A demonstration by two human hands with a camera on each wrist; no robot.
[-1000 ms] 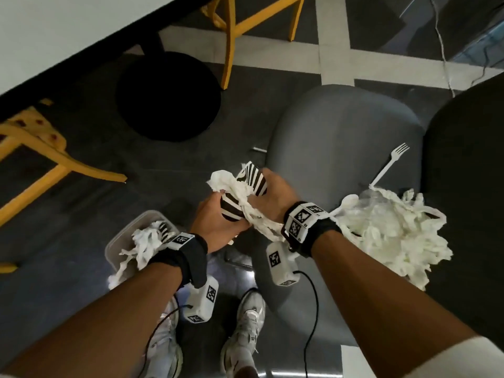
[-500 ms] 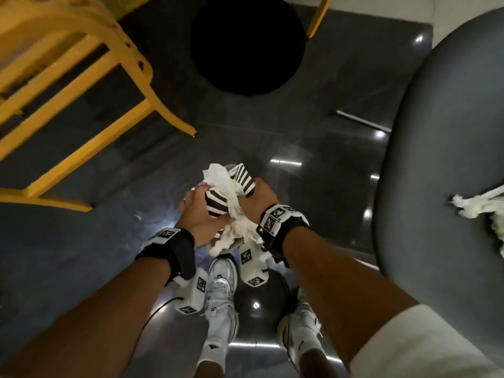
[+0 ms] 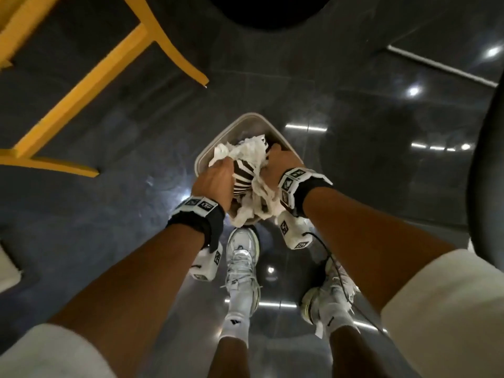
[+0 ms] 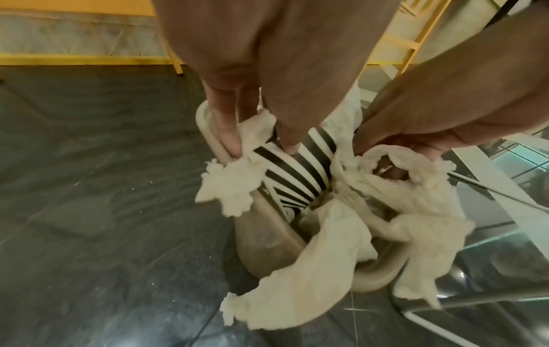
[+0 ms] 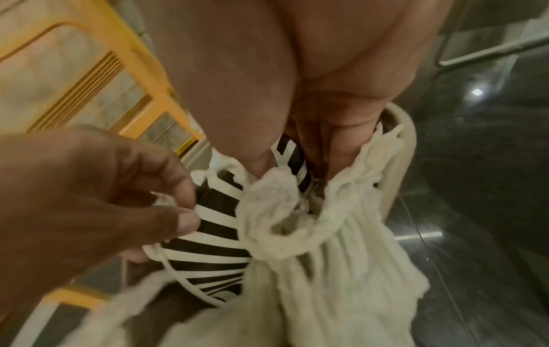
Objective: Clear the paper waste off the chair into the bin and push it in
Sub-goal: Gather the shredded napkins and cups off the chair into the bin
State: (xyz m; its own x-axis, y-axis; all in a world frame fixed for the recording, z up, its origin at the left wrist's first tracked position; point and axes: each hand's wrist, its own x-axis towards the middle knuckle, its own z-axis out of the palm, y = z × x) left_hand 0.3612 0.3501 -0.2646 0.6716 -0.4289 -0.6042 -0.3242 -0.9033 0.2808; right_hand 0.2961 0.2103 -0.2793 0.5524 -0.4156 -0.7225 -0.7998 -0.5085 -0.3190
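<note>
While both hands meet over the bin point(image 3: 203, 156), they hold a bundle of paper waste at its mouth. The left hand point(image 3: 215, 184) has its fingers point(image 4: 228, 138) curled down into the white shredded tissue point(image 3: 245, 152) and onto a black-and-white striped paper cup point(image 3: 244, 177), with the thumb pressing on the stripes in the left wrist view. The right hand point(image 3: 281, 166) grips the other side of the same bundle, its fingers point(image 5: 335, 150) buried between the striped paper cup point(image 5: 205, 256) and a thick fold of tissue point(image 5: 326, 246). The bundle sits at the top of the bin, partly inside its rim; how deep it reaches cannot be told. Loose strands of tissue point(image 4: 323, 270) spill over the bin's near edge point(image 4: 377, 274) and hang outside its wall, toward the person's shoes point(image 3: 242, 257). The bin stands on the dark glossy floor point(image 3: 368, 118), just ahead of the feet. A yellow chair frame point(image 3: 81, 85) stands well apart toward the far left, and the curved edge of a dark grey seat point(image 3: 488, 159) shows at the right edge of the head view.
</note>
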